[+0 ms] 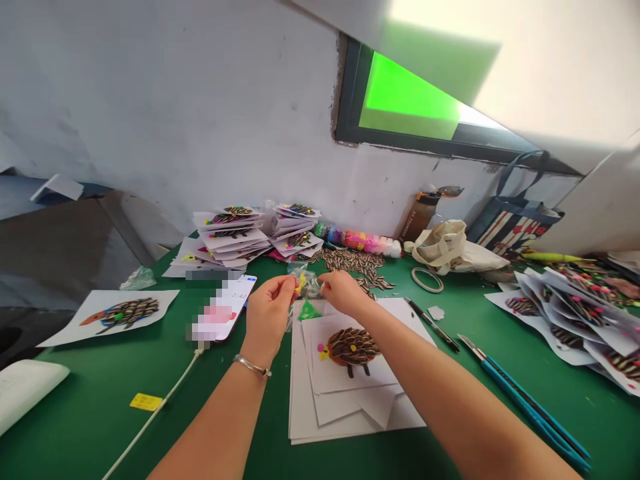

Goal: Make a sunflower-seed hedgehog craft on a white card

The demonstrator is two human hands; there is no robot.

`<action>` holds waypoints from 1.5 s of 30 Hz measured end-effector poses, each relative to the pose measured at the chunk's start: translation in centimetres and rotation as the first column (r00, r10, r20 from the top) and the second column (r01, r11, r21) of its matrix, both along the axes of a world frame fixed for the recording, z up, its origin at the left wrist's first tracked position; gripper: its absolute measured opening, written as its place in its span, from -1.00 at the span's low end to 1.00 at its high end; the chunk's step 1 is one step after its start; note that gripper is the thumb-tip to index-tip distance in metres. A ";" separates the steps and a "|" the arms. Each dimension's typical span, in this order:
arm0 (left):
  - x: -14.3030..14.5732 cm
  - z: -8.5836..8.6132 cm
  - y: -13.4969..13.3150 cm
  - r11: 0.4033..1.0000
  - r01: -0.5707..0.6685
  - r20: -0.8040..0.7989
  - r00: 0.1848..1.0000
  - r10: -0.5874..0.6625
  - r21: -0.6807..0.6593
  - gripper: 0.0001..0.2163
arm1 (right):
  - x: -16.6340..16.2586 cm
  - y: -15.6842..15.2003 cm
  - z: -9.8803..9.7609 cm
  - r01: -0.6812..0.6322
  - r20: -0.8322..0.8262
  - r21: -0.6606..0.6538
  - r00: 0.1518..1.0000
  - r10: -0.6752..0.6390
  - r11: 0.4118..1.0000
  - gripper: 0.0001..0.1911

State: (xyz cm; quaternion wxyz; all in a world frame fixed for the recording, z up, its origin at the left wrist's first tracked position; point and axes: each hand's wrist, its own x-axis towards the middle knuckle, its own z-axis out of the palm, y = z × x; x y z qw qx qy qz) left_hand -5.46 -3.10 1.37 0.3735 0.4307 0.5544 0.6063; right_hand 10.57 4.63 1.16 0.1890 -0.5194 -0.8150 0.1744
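Observation:
Both my hands are raised over the green table (90,407), pinching the same small clear plastic bag (307,283) between them. My left hand (269,313) grips its left edge near a yellow bit; my right hand (343,291) pinches the right edge. Below them lies a stack of white paper sheets (345,407), the top one bearing a hedgehog picture made of sunflower seeds (351,347). A small green piece (309,311) lies at the stack's far edge.
A phone (225,313) on a white cable lies left of my hands, another seed picture (113,315) further left. Stacks of finished pictures (240,233) and loose seeds (357,261) sit behind. Tape ring (427,280), pen (433,325), blue tool (525,403), cloth bag (450,247), more pictures (580,313) lie to the right.

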 end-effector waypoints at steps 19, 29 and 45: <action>3.7 -0.5 -1.5 0.832 0.506 0.175 0.862 -0.476 -0.227 -0.71 | 6.6 -9.2 0.0 -0.089 -0.732 -0.488 0.583 -0.352 0.868 -0.73; 3.8 -0.2 -1.7 0.834 0.529 0.081 0.848 -0.523 -0.154 -0.75 | 5.9 -9.8 -0.1 -0.144 -0.743 -0.541 0.543 -0.391 0.829 -0.77; 4.5 0.1 -2.3 0.829 0.539 0.255 0.831 -0.494 -0.149 -0.59 | 6.1 -10.4 0.3 -0.331 -0.807 -0.522 0.490 -0.329 0.786 -0.65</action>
